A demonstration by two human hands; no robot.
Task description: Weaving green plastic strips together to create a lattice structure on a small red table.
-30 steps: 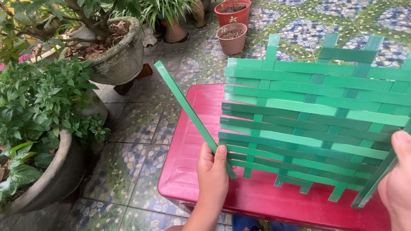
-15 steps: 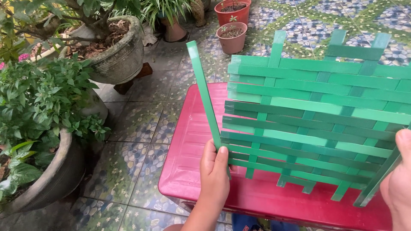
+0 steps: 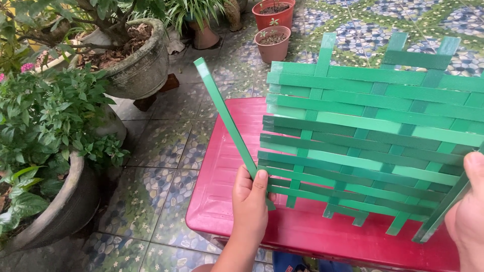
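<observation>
Close head view, down over hands point(image 3: 252, 201)

Left hand point(image 3: 250, 201) gripping a loose green strap point(image 3: 227, 118) beside a green woven panel point(image 3: 363, 131), right hand point(image 3: 466, 211) pinching its edge, red plastic stool point(image 3: 227, 201) beneath, potted plants point(image 3: 55, 126) left

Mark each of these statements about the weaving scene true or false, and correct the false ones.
1. The left hand grips a loose green strip. True.
2. The woven green panel lies flat on the floor tiles. False: it is held upright above the red plastic surface.
3. The right hand is at the panel's right edge. True.
4. The small terracotta pots hold tall flowering plants. False: they show mostly bare soil.
5. The loose strip is woven fully through the panel. False: it sticks out up and to the left.
</observation>
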